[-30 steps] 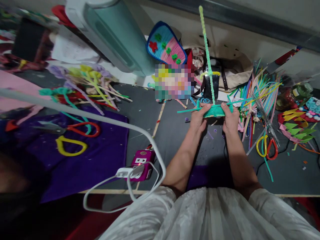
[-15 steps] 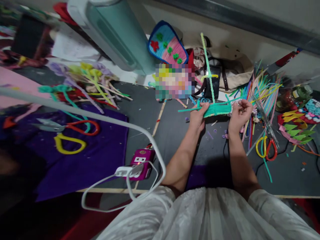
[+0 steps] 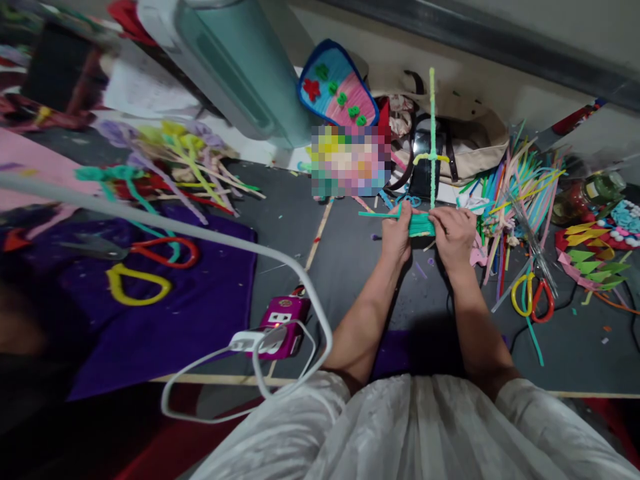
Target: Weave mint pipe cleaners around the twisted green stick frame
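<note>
Between my hands is a teal pipe-cleaner piece, made of rows laid side by side. A long pale green pipe cleaner stands up from it, crossed by a short yellow pipe cleaner. My left hand grips the piece's left end, thumb on top, and a loose teal end sticks out leftward past it. My right hand is closed on the right end, its fingers bent over the rows. Those fingers cover the right part of the piece.
Scissors with red and yellow handles lie to the right, near a heap of pipe cleaners. Larger scissors rest on purple cloth at left. A magenta power strip with a white cable sits near the front edge.
My right hand has moved left along the teal piece and now covers its right end. The upright pale green pipe cleaner has swung rightward to nearly vertical. My left hand keeps its hold.
</note>
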